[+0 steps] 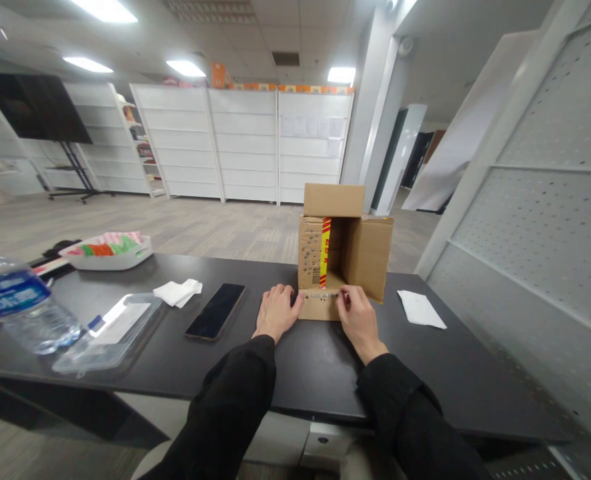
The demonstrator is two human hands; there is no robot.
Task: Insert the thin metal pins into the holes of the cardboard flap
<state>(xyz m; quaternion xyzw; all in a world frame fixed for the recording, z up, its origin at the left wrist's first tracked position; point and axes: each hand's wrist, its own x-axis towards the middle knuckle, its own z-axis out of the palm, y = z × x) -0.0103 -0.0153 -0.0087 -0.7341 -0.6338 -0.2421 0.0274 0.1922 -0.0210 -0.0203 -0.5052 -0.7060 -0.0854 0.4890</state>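
Observation:
A cardboard box (373, 253) stands on its side on the dark table, its opening toward me and its flaps spread. Small round dots, some silvery, sit on its left flap (309, 257) and in a row along the bottom flap (320, 310). Red-and-yellow tape runs down beside the left flap. My left hand (277, 310) lies on the table with its fingers stretched, the thumb touching the bottom flap's left edge. My right hand (359, 319) is pinched at that flap's right end; whatever lies between its fingertips is too small to name.
A phone (216, 312), a crumpled tissue (178, 292), a clear plastic case (120, 330) and a water bottle (25, 303) lie or stand to the left. Behind them is a white tray (108, 261). A folded white tissue (420, 309) lies right, near a perforated partition (550, 213).

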